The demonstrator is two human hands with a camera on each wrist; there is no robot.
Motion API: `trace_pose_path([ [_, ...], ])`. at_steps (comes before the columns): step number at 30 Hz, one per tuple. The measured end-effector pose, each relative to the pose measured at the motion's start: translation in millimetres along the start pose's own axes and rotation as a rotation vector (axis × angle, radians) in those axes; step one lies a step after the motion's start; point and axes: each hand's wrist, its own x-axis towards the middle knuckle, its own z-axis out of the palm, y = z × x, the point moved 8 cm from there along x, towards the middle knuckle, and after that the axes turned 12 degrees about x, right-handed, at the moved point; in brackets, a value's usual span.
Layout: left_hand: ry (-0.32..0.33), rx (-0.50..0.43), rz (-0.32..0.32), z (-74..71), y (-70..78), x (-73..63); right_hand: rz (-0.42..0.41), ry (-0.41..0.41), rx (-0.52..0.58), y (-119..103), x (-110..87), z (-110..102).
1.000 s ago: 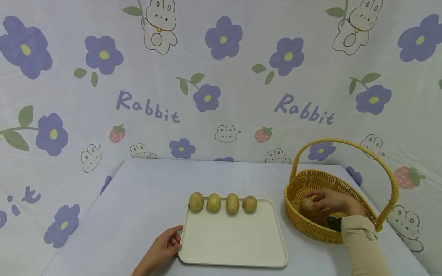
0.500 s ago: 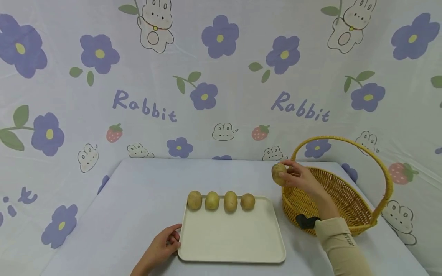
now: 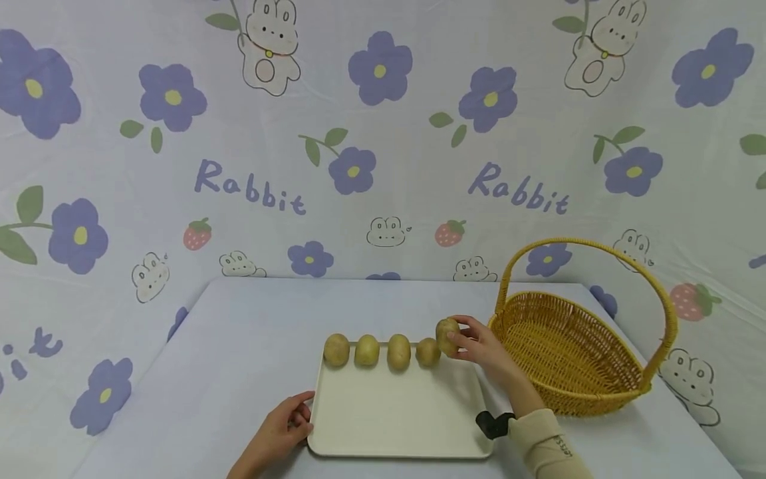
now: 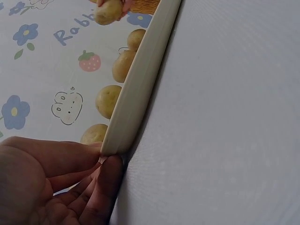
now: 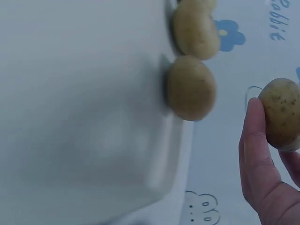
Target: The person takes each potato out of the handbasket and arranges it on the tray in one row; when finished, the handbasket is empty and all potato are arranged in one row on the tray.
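Note:
Thumb and fingers of my right hand (image 3: pixel 479 344) hold a potato (image 3: pixel 447 336) just above the tray's far right part. That potato (image 5: pixel 282 112) shows brown specks in the right wrist view. Several potatoes stand in a row along the far rim of a cream tray (image 3: pixel 395 412); the rightmost one (image 3: pixel 427 352) is beside the held one. On the tray's left edge, my left hand (image 3: pixel 281 426) grips the rim with its fingertips. In the left wrist view the left hand's thumb (image 4: pixel 110 176) lies against the tray's end; its other fingers are curled.
A wicker basket (image 3: pixel 574 399) with a tall arched handle stands right of the tray, with no potato visible inside. A white cloth (image 3: pixel 251 332) covers the table. Behind it hangs a flower-and-rabbit printed curtain (image 3: pixel 335 233).
My right hand has lifted a potato out of the basket and carried it left to the far right part of the tray. The left hand has stayed at the tray's left edge.

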Motion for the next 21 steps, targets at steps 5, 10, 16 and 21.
trace_pose_path([
  [5, 0.002, 0.028, -0.001, -0.6, 0.9, 0.0, 0.035, 0.065, -0.124, 16.9, -1.2, -4.9],
  [10, 0.007, 0.063, -0.005, -1.3, 3.8, -1.4, 0.036, 0.154, -0.333, 23.9, -2.1, -9.3],
  [16, -0.008, 0.033, -0.027, -2.4, -0.5, 0.4, 0.022, 0.19, -0.521, 24.5, -1.2, -6.0],
  [21, -0.023, -0.015, -0.037, -0.1, -5.3, 0.9, -0.058, 0.2, -0.675, 21.0, -0.7, -4.0],
])
